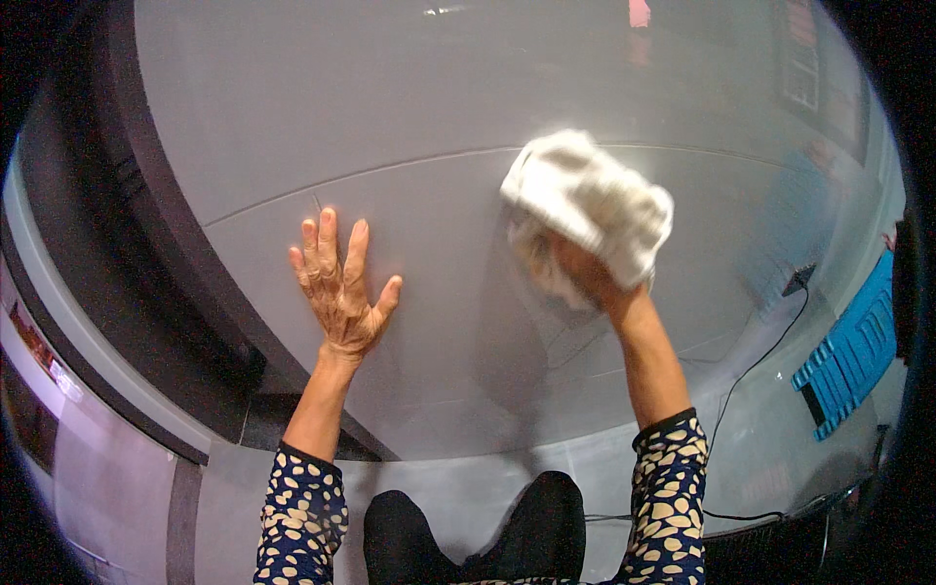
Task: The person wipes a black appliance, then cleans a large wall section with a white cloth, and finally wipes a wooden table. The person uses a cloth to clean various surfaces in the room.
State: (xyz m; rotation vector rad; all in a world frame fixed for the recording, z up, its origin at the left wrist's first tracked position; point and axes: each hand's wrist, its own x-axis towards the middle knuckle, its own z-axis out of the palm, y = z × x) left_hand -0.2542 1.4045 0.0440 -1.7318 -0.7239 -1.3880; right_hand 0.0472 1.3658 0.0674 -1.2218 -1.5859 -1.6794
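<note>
Cloth [595,195] is bunched in your right hand [585,273], over the grey tiles [439,380]; your empty left hand [341,302] is spread flat. Wiping seems underway; what's done or left, I can't tell.

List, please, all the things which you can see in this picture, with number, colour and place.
cloth: one, white, right of centre, against the shiny surface
shiny surface: one, grey, in front of the person
seam: one, thin, dark, across the shiny surface
pink patch: one, pink, top edge, perhaps a reflection
dark recess: one, nearly black, left
slatted object: one, blue, far right
plug: one, dark, right
cord: at least one, black, lower right
floor: one, light grey, below
legs: two, black, bottom centre
sleeves: two, navy with cream spots, bottom
left hand: one, bare, left of centre, fingers spread
right hand: one, bare, at the cloth, fingers hidden
</note>
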